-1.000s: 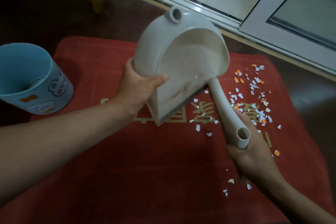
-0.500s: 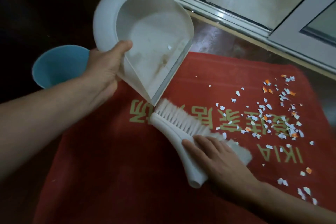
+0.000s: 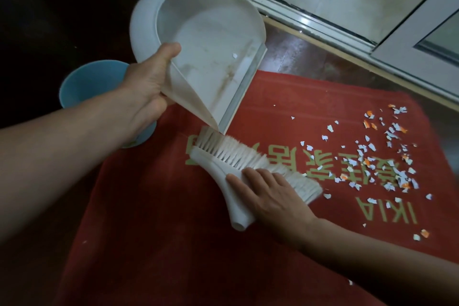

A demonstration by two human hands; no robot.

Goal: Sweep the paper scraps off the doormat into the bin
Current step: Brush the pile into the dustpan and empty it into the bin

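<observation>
The left hand point(image 3: 146, 87) grips the raised dustpan point(image 3: 211, 40) by its wall, thumb inside. The right hand point(image 3: 273, 196) lays its fingers point(image 3: 255, 176) over the brush point(image 3: 218, 164), grip unclear; paper scraps point(image 3: 400, 179) at its three o'clock.

Scraps point(image 3: 387, 164) strewn on red doormat point(image 3: 173, 243), blue bin point(image 3: 87, 82) beside

Bin point(image 3: 84, 82) half behind left forearm point(image 3: 62, 154); doormat point(image 3: 154, 243) out of frame below.
</observation>
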